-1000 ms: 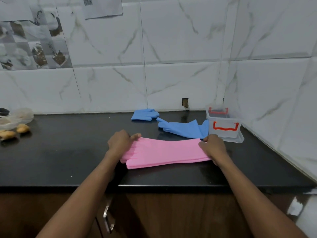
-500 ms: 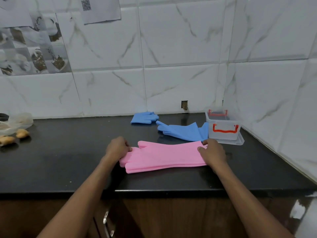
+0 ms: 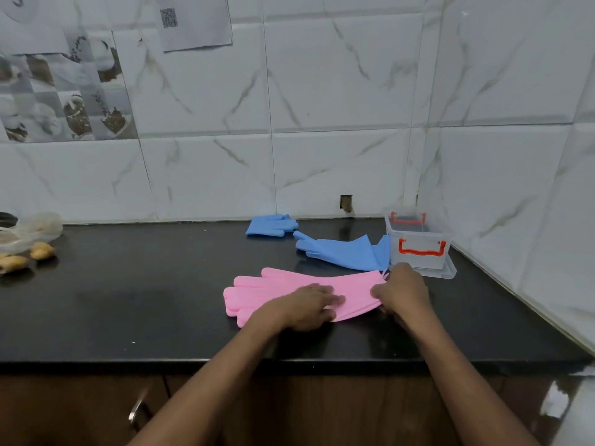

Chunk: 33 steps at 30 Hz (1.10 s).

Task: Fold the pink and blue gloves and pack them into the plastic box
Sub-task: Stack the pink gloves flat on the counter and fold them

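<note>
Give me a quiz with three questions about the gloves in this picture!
1. True or false: the pink glove is inside the plastic box.
2. Which hand lies flat on the middle of the pink glove? A) left hand B) right hand C) neither
3. Fill in: the number of blue gloves on the counter is ___.
Key: 1 false, it lies on the counter. 2 A; the right hand pinches the cuff end. 3 two.
</note>
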{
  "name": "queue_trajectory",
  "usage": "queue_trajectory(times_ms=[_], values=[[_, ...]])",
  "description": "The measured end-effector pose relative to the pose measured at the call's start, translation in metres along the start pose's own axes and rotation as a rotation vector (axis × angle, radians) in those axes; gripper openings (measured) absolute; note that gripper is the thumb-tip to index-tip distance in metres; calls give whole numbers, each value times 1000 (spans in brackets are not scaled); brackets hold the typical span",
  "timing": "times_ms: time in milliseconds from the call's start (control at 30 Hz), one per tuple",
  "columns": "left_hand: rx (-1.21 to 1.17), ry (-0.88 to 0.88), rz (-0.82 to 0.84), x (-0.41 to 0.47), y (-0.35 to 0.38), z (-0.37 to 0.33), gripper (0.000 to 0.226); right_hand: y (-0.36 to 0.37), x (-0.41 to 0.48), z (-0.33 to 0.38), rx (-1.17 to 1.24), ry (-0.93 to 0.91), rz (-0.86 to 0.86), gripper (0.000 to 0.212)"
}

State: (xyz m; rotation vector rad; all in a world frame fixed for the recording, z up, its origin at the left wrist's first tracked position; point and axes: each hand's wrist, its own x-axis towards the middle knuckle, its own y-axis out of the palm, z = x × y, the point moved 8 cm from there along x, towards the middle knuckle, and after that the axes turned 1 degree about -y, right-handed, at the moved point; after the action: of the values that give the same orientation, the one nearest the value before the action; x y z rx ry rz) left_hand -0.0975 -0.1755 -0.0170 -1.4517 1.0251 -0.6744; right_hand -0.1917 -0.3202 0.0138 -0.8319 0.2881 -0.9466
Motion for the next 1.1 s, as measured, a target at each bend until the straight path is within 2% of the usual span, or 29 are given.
queue_trajectory(times_ms=[33, 133, 167, 267, 300, 333, 400, 467, 533, 633, 733, 833, 933, 1100], values=[[-48, -2, 15, -1, -5, 0, 50, -3, -3, 13, -24, -85, -54, 27], [-300, -60, -82, -3, -25, 6, 44, 1, -26, 66, -111, -417, -193, 63], [-483, -117, -154, -5, -33, 14, 44, 6, -37, 82, -151, -532, -228, 70], [-1258, -266, -289, -3, -38, 44, 29, 29, -68, 104, -311, -771, -271, 80], [-1429, -310, -287, -2, -35, 52, 33, 40, -76, 104, -348, -818, -247, 81], [-1488, -346, -281, 0, -32, 58, 41, 50, -83, 101, -374, -850, -204, 80], [-1406, -411, -267, 2, -28, 66, 42, 66, -91, 90, -398, -849, -117, 78], [-1218, -470, -290, 7, -25, 73, 22, 65, -87, 79, -377, -757, -104, 77], [-1129, -503, -324, 11, -23, 77, 5, 55, -81, 66, -364, -645, -109, 65], [-1092, -548, -369, 14, -25, 79, 14, 50, -77, 52, -340, -597, -30, 42], [-1079, -581, -397, 15, -27, 76, 13, 50, -79, 47, -245, -624, 19, 42], [-1056, -525, -453, 25, -35, 72, 15, 49, -83, 47, -136, -664, 42, 47], [-1125, -525, -504, 35, -39, 72, 35, 50, -86, 47, -127, -668, 76, 41], [-1161, -642, -419, 43, -24, 72, 30, 46, -87, 52, -184, -702, 75, 27]])
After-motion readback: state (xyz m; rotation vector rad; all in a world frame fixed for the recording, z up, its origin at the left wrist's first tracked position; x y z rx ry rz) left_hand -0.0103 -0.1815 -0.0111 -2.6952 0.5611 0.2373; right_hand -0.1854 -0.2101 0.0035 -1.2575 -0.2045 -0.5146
